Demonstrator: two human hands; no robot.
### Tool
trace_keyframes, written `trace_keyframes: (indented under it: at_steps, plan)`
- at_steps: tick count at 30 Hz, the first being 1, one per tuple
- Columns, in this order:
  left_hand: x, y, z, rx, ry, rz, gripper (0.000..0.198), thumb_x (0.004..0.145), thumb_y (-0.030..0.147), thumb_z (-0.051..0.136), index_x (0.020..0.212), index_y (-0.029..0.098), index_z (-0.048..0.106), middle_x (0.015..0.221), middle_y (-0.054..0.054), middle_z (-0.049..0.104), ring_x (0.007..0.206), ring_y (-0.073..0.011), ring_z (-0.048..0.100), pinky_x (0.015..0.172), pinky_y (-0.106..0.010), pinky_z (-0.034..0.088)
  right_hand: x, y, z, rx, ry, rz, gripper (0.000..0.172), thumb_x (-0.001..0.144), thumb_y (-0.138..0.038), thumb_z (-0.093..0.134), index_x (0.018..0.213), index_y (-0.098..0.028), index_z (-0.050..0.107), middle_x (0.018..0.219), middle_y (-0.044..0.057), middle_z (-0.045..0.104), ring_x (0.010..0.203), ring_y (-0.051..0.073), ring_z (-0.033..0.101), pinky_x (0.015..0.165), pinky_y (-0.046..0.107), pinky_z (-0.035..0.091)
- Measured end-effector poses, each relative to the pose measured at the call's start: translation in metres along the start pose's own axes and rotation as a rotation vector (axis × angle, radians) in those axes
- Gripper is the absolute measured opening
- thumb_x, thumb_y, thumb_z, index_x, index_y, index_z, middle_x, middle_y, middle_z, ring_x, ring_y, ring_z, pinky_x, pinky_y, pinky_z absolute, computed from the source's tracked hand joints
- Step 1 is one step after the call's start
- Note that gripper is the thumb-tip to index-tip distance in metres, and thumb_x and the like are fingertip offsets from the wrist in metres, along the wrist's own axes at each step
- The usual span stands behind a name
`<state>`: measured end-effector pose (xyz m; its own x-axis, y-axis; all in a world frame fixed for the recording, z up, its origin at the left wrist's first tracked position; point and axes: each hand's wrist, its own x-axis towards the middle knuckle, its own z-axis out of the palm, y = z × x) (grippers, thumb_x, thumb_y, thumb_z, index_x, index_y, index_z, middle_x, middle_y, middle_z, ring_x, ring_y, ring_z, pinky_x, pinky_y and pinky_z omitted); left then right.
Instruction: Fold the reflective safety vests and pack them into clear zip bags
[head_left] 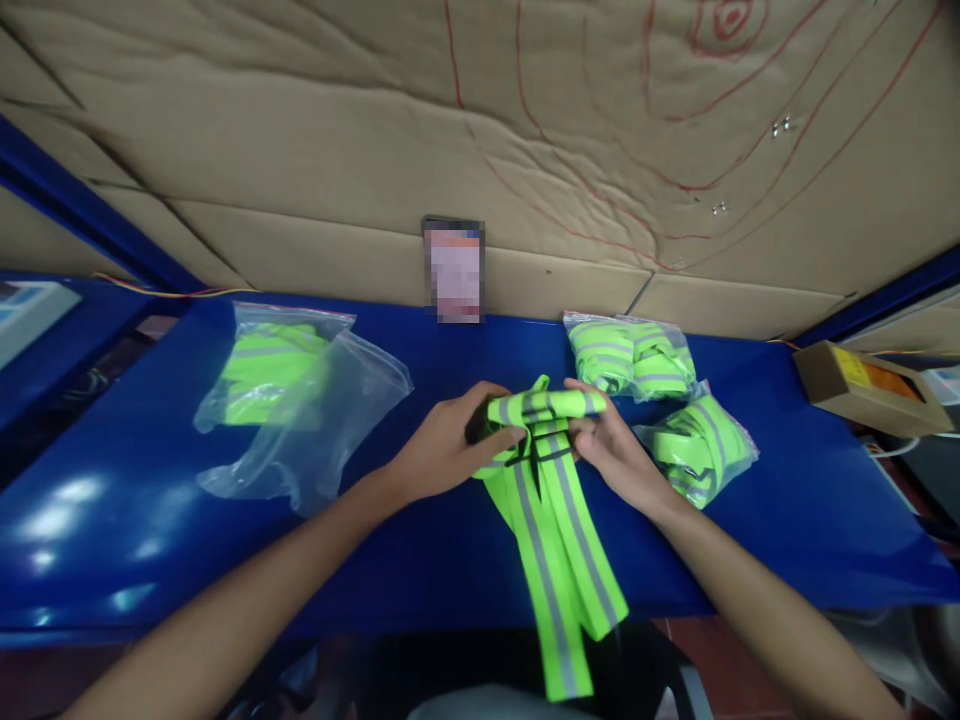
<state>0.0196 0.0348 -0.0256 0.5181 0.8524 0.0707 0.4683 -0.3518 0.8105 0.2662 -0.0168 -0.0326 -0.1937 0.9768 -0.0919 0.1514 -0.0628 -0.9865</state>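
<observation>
A neon-green reflective strap vest with grey stripes and black buckles lies over the front edge of the blue table, its ends hanging toward me. My left hand grips the folded top of the vest from the left, fingers closed round it. From the right, my right hand pinches the same folded band. Both hands meet at the middle of the table.
Clear plastic bags holding one folded green vest lie at the left. Two bagged vests sit right of my hands. A cardboard box stands at the far right. A cardboard wall backs the table, with a small card leaning on it.
</observation>
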Motion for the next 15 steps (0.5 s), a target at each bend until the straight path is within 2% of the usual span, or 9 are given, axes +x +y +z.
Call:
trace_keyframes:
  at_steps: [3,6,7,9,11,13,15]
  plan:
    - [0.002,-0.003,-0.002,-0.035,-0.037,-0.069,0.047,0.103,0.059,0.043,0.101,0.018,0.066,0.074,0.002,0.065,0.064,-0.0144,0.056,0.059,-0.025,0.04,0.0,0.005,-0.002,-0.225,0.032,-0.016,0.08,0.084,-0.06,0.075,0.144,-0.025,0.035,0.084,-0.002,0.059,0.076,0.017,0.06,0.072,0.032,0.05]
    - [0.004,-0.01,-0.001,0.112,0.014,-0.065,0.049,0.102,0.059,0.046,0.089,0.016,0.067,0.082,-0.002,0.066,0.07,-0.0159,0.058,0.065,-0.028,0.043,0.003,0.011,0.0,-0.439,0.079,-0.011,0.073,0.089,-0.054,0.07,0.143,-0.019,0.037,0.075,-0.005,0.054,0.068,0.016,0.057,0.066,0.031,0.045]
    - [0.004,-0.012,-0.001,0.125,0.072,-0.056,0.046,0.102,0.057,0.047,0.094,0.016,0.068,0.091,-0.004,0.067,0.075,-0.0166,0.061,0.069,-0.029,0.046,0.003,0.012,0.001,-0.489,0.088,-0.025,0.071,0.09,-0.053,0.068,0.144,-0.018,0.037,0.074,-0.005,0.053,0.066,0.016,0.056,0.064,0.031,0.044]
    - [0.002,-0.012,-0.001,0.07,0.226,-0.009,0.039,0.104,0.049,0.047,0.117,0.018,0.066,0.116,-0.009,0.066,0.092,-0.0184,0.065,0.08,-0.032,0.051,0.003,0.013,0.003,-0.555,0.116,-0.051,0.073,0.092,-0.052,0.067,0.147,-0.016,0.035,0.074,-0.005,0.054,0.064,0.015,0.055,0.062,0.03,0.042]
    - [-0.002,-0.008,0.0,0.054,0.316,0.123,0.039,0.105,0.042,0.047,0.137,0.021,0.056,0.135,-0.012,0.06,0.115,-0.0214,0.063,0.095,-0.036,0.052,0.002,0.012,0.004,-0.561,0.123,-0.07,0.079,0.093,-0.048,0.067,0.154,-0.017,0.028,0.076,-0.005,0.055,0.063,0.015,0.055,0.061,0.03,0.042]
    - [-0.006,-0.002,0.002,0.181,0.258,0.304,0.045,0.101,0.043,0.055,0.142,0.023,0.052,0.145,-0.013,0.055,0.133,-0.0271,0.054,0.108,-0.044,0.047,0.001,0.01,0.005,-0.523,0.099,-0.102,0.082,0.094,-0.042,0.067,0.158,-0.021,0.021,0.078,-0.005,0.054,0.063,0.014,0.055,0.062,0.028,0.044]
    - [-0.007,0.0,0.003,0.334,0.138,0.413,0.047,0.096,0.042,0.064,0.137,0.021,0.054,0.147,-0.015,0.053,0.137,-0.0316,0.051,0.11,-0.049,0.045,0.001,0.008,0.004,-0.501,0.067,-0.128,0.078,0.095,-0.035,0.065,0.158,-0.024,0.021,0.078,-0.006,0.053,0.065,0.014,0.055,0.063,0.028,0.045]
